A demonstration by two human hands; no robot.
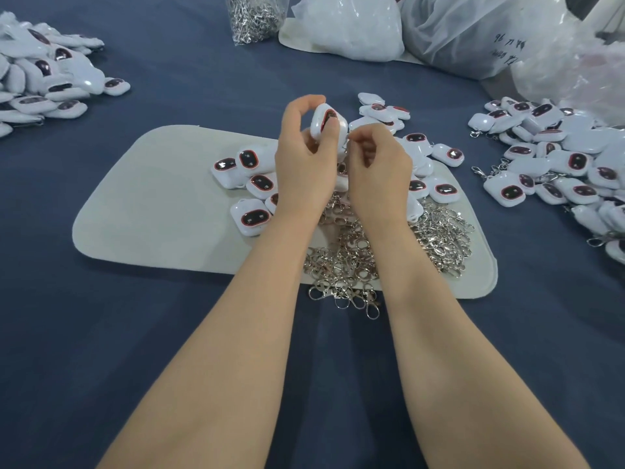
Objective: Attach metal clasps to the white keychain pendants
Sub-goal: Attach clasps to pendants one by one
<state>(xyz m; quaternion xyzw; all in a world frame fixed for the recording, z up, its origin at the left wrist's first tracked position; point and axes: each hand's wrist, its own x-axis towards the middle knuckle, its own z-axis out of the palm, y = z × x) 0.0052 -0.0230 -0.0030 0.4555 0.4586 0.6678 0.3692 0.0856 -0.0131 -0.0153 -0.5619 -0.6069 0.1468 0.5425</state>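
My left hand grips a white pendant with a dark red-rimmed face, lifted above the pale felt mat. Right beside it, my right hand has its fingertips pinched at the pendant's lower right edge; a clasp there is mostly hidden by the fingers. Loose white pendants lie on the mat around both hands. A heap of silver metal clasps lies under my wrists and spills over the mat's near edge.
A pile of pendants with clasps lies at the right. Another pendant pile sits at the far left. A clear bag of clasps and white plastic bags stand at the back on the blue cloth.
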